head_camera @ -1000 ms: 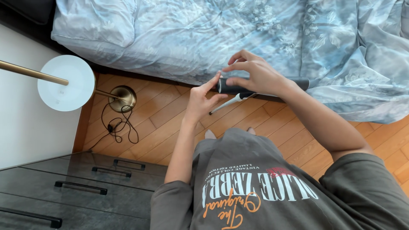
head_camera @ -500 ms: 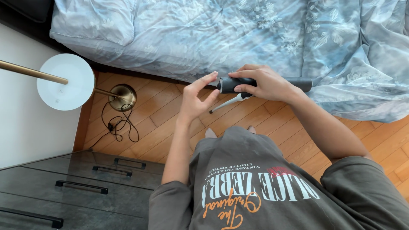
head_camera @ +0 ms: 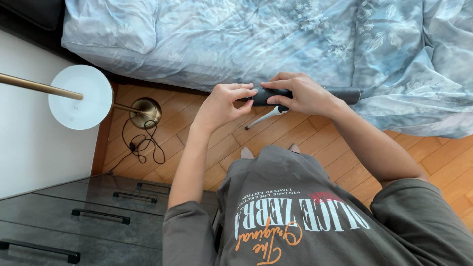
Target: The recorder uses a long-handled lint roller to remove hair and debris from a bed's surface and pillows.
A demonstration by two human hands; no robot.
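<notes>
My right hand (head_camera: 300,93) grips a black cylindrical device (head_camera: 345,94) held level at the bed's edge. A thin white rod (head_camera: 263,118) slants down from the device toward the floor. My left hand (head_camera: 221,104) is at the device's left end, its fingertips touching the tip. The middle of the device is hidden under my right hand's fingers.
A bed with a pale blue floral duvet (head_camera: 276,34) fills the top. A floor lamp with a white round shade (head_camera: 81,97), a brass base (head_camera: 145,112) and a black cord (head_camera: 143,145) stands at left. A dark glass drawer unit (head_camera: 84,219) is at lower left, on a wooden floor (head_camera: 320,143).
My left hand rose and closed in on the device's left end, fingertips now touching it. My right hand shifted slightly up, still gripping the device.
</notes>
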